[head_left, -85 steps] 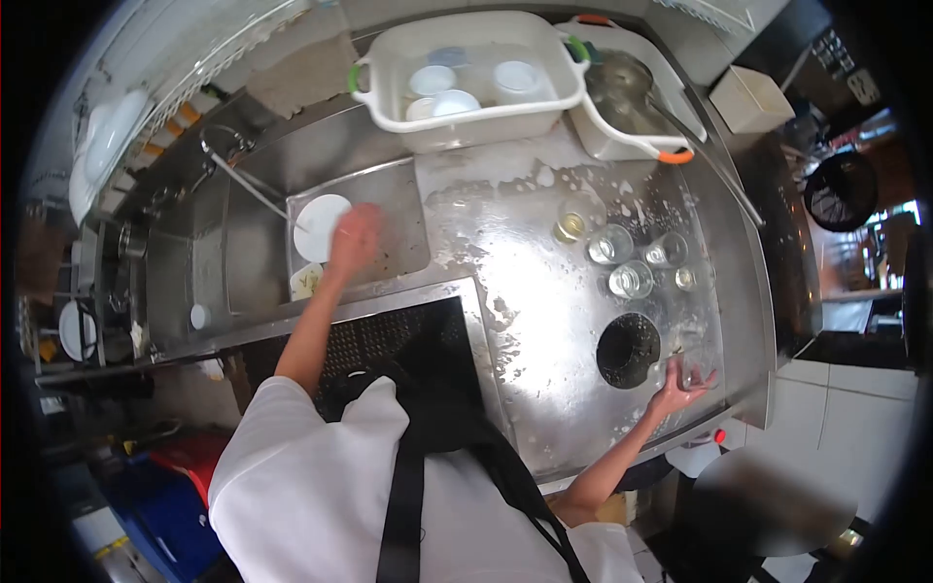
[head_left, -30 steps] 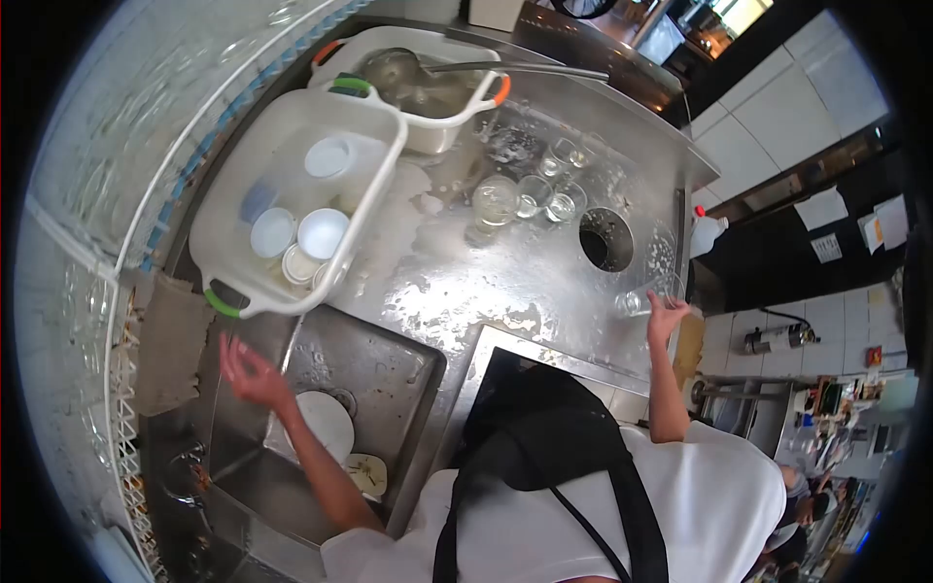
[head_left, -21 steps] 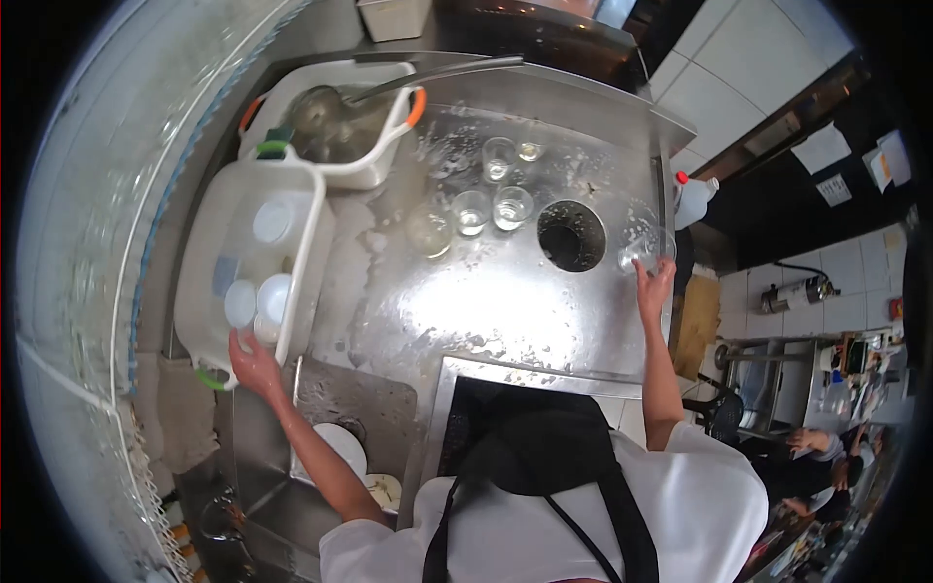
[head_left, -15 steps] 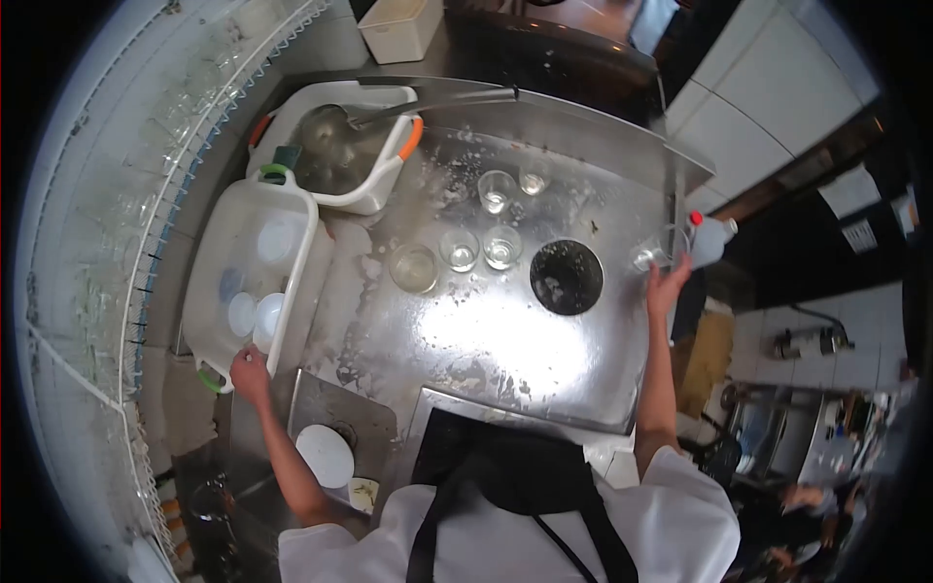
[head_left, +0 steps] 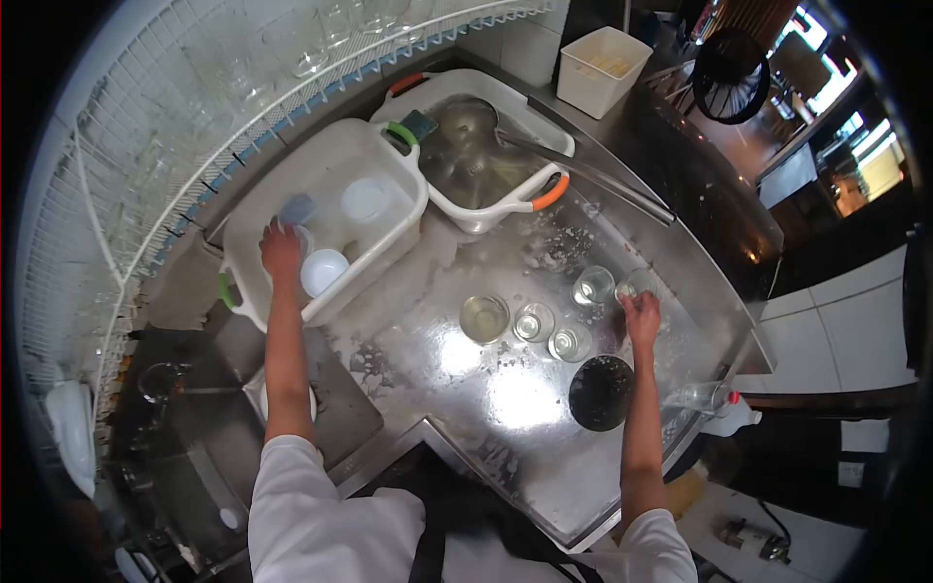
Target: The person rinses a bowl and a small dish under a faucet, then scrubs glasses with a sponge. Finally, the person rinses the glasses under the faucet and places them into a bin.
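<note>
My left hand [head_left: 280,251] reaches into a white tub with green handles [head_left: 384,248], its fingers stretched beside a partly hidden white dish [head_left: 304,239]. A white bowl [head_left: 324,273] lies near the tub's front wall, and a round white piece [head_left: 364,199] lies farther back. On the steel counter, my right hand [head_left: 640,316] is closed around the rim of a clear glass [head_left: 634,283]. Nearby stand another glass [head_left: 593,286], a pair of glasses [head_left: 534,322] and a wider, cloudy glass [head_left: 484,319].
A round dark hole [head_left: 602,394] opens in the counter [head_left: 437,389]. A second tub with orange handles [head_left: 486,219] holds cloudy water and a long-handled ladle [head_left: 583,165]. Glasses fill a white wire rack [head_left: 185,209]. A clear vessel [head_left: 695,395] lies near a red-capped bottle [head_left: 734,418].
The view has turned. My right hand has left the clear vessel near the bottle and now grips a glass at the back. My left hand has moved deeper into the green-handled tub.
</note>
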Motion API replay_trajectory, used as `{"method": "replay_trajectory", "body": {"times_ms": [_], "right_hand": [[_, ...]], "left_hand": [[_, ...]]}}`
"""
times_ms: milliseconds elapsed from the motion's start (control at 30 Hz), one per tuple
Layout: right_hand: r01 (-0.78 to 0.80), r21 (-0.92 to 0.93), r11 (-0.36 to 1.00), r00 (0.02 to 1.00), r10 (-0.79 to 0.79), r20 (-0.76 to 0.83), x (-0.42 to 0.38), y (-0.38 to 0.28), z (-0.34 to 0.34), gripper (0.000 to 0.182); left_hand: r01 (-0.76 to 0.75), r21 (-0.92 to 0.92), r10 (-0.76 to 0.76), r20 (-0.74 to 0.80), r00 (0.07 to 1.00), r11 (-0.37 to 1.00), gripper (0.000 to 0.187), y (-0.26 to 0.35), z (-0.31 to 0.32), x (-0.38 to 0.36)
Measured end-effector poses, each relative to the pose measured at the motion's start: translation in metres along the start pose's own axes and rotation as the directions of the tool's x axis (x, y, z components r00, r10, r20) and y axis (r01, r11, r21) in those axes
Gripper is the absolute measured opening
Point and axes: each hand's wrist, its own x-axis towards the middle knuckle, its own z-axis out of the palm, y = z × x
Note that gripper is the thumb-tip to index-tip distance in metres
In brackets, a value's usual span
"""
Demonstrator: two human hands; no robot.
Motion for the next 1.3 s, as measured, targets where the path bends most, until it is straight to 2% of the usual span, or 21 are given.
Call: {"method": "replay_trajectory", "body": {"times_ms": [133, 167, 233, 300, 367, 433, 500, 600, 633, 767, 800, 867, 900, 967, 1033, 1067, 1133, 1167, 1200, 1267, 1300], "right_hand": [[0.032, 0.029, 0.999, 0.997, -0.03, -0.075, -0.052, 0.033, -0.003, 0.034], [-0.13, 0.218, 0.967, 0.989, 0.143, -0.047, -0.079, 0.048, -0.008, 0.031], [-0.404, 0.565, 0.719, 0.893, 0.444, 0.074, -0.121, 0.064, -0.026, 0.026], [-0.467, 0.659, 0.589, 0.8, 0.599, 0.032, -0.169, 0.01, -0.062, 0.02], [-0.348, 0.765, 0.541, 0.797, 0.601, -0.062, -0.223, -0.003, -0.076, 0.018], [-0.352, 0.858, 0.373, 0.723, 0.691, -0.004, -0.273, -0.03, -0.093, 0.017], [-0.296, 0.932, 0.21, 0.677, 0.734, 0.05, -0.296, -0.049, -0.101, 0.016], [-0.254, 0.967, 0.0, 0.671, 0.721, 0.176, -0.314, -0.07, -0.104, 0.014], [-0.264, 0.962, -0.062, 0.752, 0.612, 0.246, -0.314, -0.081, -0.109, 0.015], [-0.373, 0.887, -0.273, 0.834, 0.321, 0.449, -0.31, -0.119, -0.133, 0.029], [-0.34, 0.9, -0.271, 0.845, 0.331, 0.419, -0.31, -0.123, -0.138, 0.029], [-0.495, 0.669, -0.555, 0.78, 0.055, 0.623, -0.316, -0.127, -0.147, 0.044], [-0.518, 0.654, -0.551, 0.809, -0.069, 0.583, -0.32, -0.124, -0.142, 0.059], [-0.416, 0.433, -0.8, 0.788, -0.079, 0.611, -0.338, -0.124, -0.133, 0.07], [-0.498, 0.488, -0.717, 0.714, -0.019, 0.7, -0.358, -0.103, -0.121, 0.081], [-0.623, 0.537, -0.569, 0.607, 0.082, 0.791, -0.363, -0.099, -0.123, 0.084], [-0.672, 0.468, -0.573, 0.611, -0.074, 0.788, -0.38, -0.079, -0.111, 0.082], [-0.675, 0.472, -0.567, 0.61, -0.07, 0.789, -0.381, -0.085, -0.116, 0.082], [-0.677, 0.483, -0.555, 0.594, -0.023, 0.804, -0.376, -0.097, -0.124, 0.079], [-0.74, 0.454, -0.496, 0.542, -0.041, 0.839, -0.38, -0.084, -0.123, 0.067], [-0.781, 0.413, -0.469, 0.505, -0.086, 0.859, -0.382, -0.075, -0.122, 0.062]], "left_hand": [[-0.282, -0.132, 0.293, 0.067, 0.954, 0.95, 0.053, -0.024, 0.073, 0.059], [-0.402, -0.144, 0.414, 0.06, 0.908, 0.904, 0.056, -0.039, 0.09, 0.071], [-0.389, -0.117, 0.405, 0.174, 0.898, 0.914, 0.058, -0.051, 0.087, 0.072], [-0.408, -0.082, 0.414, 0.263, 0.871, 0.909, 0.059, -0.068, 0.096, 0.086], [-0.22, -0.503, 0.436, 0.363, 0.823, 0.836, 0.064, -0.105, 0.121, 0.112], [-0.09, -0.551, 0.369, 0.419, 0.83, 0.83, 0.07, -0.086, 0.1, 0.099], [-0.173, -0.576, 0.418, 0.325, 0.848, 0.799, 0.072, -0.092, 0.135, 0.107], [-0.239, -0.305, 0.34, 0.344, 0.875, 0.922, 0.066, -0.058, 0.108, 0.089], [-0.284, -0.218, 0.345, 0.34, 0.875, 0.934, 0.063, -0.043, 0.097, 0.08], [-0.172, -0.484, 0.299, 0.198, 0.934, 0.858, 0.049, -0.014, 0.084, 0.047], [-0.259, -0.504, 0.351, 0.096, 0.931, 0.824, 0.046, -0.01, 0.084, 0.046], [-0.364, -0.531, 0.42, -0.016, 0.907, 0.765, 0.043, 0.002, 0.082, 0.049], [-0.29, -0.565, 0.308, -0.066, 0.949, 0.772, 0.043, 0.01, 0.073, 0.05], [-0.216, -0.613, 0.196, -0.1, 0.975, 0.76, 0.044, 0.035, 0.042, 0.041], [0.052, -0.957, -0.161, 0.005, 0.987, 0.287, 0.045, 0.083, -0.013, 0.013], [0.041, -0.992, -0.07, 0.033, 0.997, 0.119, 0.044, 0.105, -0.02, 0.008], [-0.063, -0.986, 0.094, -0.048, 0.994, 0.157, 0.04, 0.181, -0.03, -0.014], [-0.236, -0.94, 0.235, -0.178, 0.956, 0.248, 0.038, 0.22, -0.036, -0.031], [-0.638, -0.625, 0.457, -0.452, 0.766, 0.451, 0.041, 0.251, -0.035, -0.042], [-0.734, -0.41, 0.7, -0.264, 0.664, 0.542, 0.047, 0.3, -0.028, -0.074], [-0.668, -0.261, 0.706, 0.084, 0.703, 0.697, 0.052, 0.317, -0.027, -0.092]]}}
